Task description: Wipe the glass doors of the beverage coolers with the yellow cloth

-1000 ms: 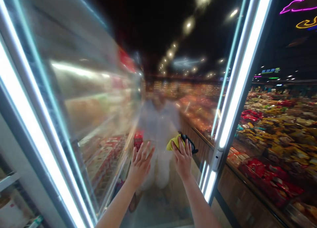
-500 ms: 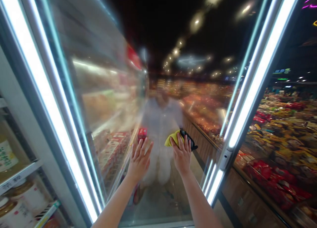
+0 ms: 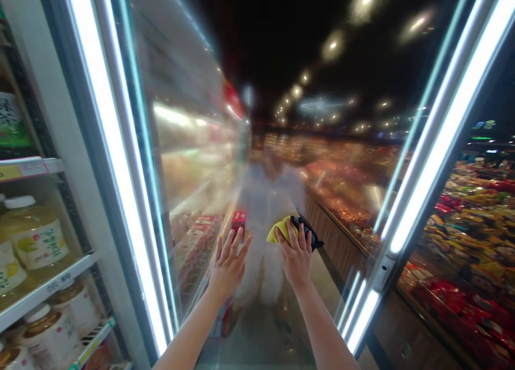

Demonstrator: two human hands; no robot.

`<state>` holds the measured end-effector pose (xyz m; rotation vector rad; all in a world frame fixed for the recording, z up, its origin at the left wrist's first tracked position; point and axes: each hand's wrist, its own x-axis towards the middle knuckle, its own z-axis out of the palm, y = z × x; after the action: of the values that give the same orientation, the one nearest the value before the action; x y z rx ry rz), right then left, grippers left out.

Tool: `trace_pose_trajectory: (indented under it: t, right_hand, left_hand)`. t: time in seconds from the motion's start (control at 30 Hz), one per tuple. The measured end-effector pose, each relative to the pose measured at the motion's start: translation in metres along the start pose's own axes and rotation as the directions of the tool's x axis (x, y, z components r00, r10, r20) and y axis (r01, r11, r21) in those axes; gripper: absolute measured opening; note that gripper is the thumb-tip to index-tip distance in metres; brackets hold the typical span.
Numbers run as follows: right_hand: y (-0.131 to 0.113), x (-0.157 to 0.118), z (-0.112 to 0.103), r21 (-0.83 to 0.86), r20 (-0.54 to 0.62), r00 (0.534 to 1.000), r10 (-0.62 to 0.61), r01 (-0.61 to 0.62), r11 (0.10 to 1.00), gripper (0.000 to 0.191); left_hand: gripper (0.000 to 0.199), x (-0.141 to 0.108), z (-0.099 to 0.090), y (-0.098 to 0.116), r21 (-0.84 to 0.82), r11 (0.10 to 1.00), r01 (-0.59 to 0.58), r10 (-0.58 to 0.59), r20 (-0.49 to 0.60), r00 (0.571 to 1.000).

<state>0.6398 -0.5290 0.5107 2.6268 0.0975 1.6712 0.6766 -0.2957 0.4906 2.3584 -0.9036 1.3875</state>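
A glass door (image 3: 193, 145) with bright light strips along both sides stands before me. My right hand (image 3: 296, 257) lies over a yellow and black cloth (image 3: 281, 229) and presses it to the glass, fingers stretched across it. Part of the cloth is hidden under the palm. To the left, my left hand (image 3: 228, 267) has its fingers spread and appears to rest flat on the glass, holding nothing. Just above its fingertips a small red box (image 3: 238, 219) shows, though I cannot tell whether it is behind the glass or reflected.
At left, shelves (image 3: 48, 284) hold bottles (image 3: 36, 233) and jars (image 3: 52, 332). A door frame with a light strip (image 3: 438, 139) borders the right side. Beyond it are bins of packaged goods (image 3: 475, 214). A blurred person's figure (image 3: 269, 198) appears in the glass.
The view has turned a little left, so more of the shelves shows and the door frame sits farther right. Both hands stay in nearly the same spots, the cloth still under the right.
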Motion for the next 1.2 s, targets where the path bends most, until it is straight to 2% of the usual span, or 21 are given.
trace_pose_trajectory:
  t: [0.07,0.13,0.2,0.27,0.37,0.43,0.5,0.57,0.67,0.73,0.8,0.87,0.93,1.03,1.1,1.2]
  right_hand:
    - [0.013,-0.013,-0.001,-0.011,-0.009,1.0,0.0,0.0,1.0,0.05]
    - [0.023,-0.011,-0.001,-0.006,-0.063,0.995,0.082,-0.082,0.997,0.051]
    - [0.02,0.006,0.0,0.028,-0.126,0.974,0.188,-0.186,0.982,0.051]
    - [0.002,0.027,0.003,0.063,-0.155,0.957,0.246,-0.239,0.969,0.05]
    - [-0.032,0.042,0.008,0.068,-0.133,0.972,0.192,-0.184,0.981,0.047]
    - [-0.042,0.033,0.01,0.054,-0.085,0.993,0.088,-0.084,0.995,0.046]
    - [-0.038,0.016,0.007,0.044,-0.03,0.999,-0.014,0.016,0.999,0.047]
    - [-0.026,0.003,0.004,0.031,-0.003,0.999,-0.054,0.054,0.998,0.05]
    - [-0.017,0.007,0.003,0.022,-0.067,0.996,0.054,-0.053,0.998,0.05]
    - [-0.029,0.024,0.006,0.043,-0.133,0.977,0.165,-0.161,0.986,0.05]
    - [-0.053,0.041,0.011,0.066,-0.158,0.964,0.215,-0.207,0.976,0.051]
    - [-0.076,0.048,0.016,0.072,-0.134,0.977,0.166,-0.157,0.985,0.051]
    - [-0.088,0.042,0.018,0.065,-0.088,0.995,0.052,-0.047,0.997,0.049]
    - [-0.08,0.022,0.016,0.043,-0.03,0.997,-0.072,0.074,0.996,0.046]
    - [-0.068,0.016,0.013,0.029,-0.04,0.997,-0.061,0.062,0.998,0.044]
    - [-0.066,0.03,0.014,0.039,-0.134,0.989,0.061,-0.056,0.998,0.041]
  left_hand:
    - [0.086,-0.003,-0.001,-0.006,-0.002,1.0,-0.004,0.004,0.003,1.0]
    - [0.085,-0.006,-0.003,-0.013,0.002,1.0,-0.001,0.001,0.005,1.0]
    - [0.085,-0.007,-0.003,-0.019,0.012,1.0,0.007,-0.008,0.006,1.0]
    - [0.085,-0.008,-0.003,-0.025,0.022,1.0,0.02,-0.02,0.011,1.0]
    - [0.083,-0.009,-0.004,-0.031,0.033,0.999,0.032,-0.033,0.027,0.999]
    - [0.083,-0.009,-0.005,-0.035,0.036,0.999,0.029,-0.031,0.033,0.999]
    - [0.083,-0.011,-0.006,-0.039,0.037,0.999,0.023,-0.024,0.032,0.999]
    - [0.082,-0.013,-0.007,-0.044,0.036,0.999,0.027,-0.028,0.026,0.999]
    - [0.081,-0.017,-0.008,-0.054,0.045,0.998,0.047,-0.047,0.009,0.999]
    - [0.08,-0.017,-0.009,-0.06,0.053,0.997,0.052,-0.052,-0.004,0.999]
    - [0.079,-0.017,-0.011,-0.065,0.057,0.997,0.051,-0.05,-0.012,0.999]
    - [0.08,-0.017,-0.014,-0.069,0.063,0.997,0.054,-0.053,-0.014,0.998]
    - [0.081,-0.017,-0.016,-0.074,0.07,0.996,0.055,-0.054,-0.015,0.998]
    - [0.082,-0.02,-0.02,-0.082,0.08,0.996,0.041,-0.038,-0.032,0.999]
    - [0.082,-0.024,-0.022,-0.089,0.082,0.996,0.032,-0.029,-0.041,0.999]
    - [0.084,-0.029,-0.026,-0.099,0.083,0.996,0.041,-0.038,-0.043,0.998]
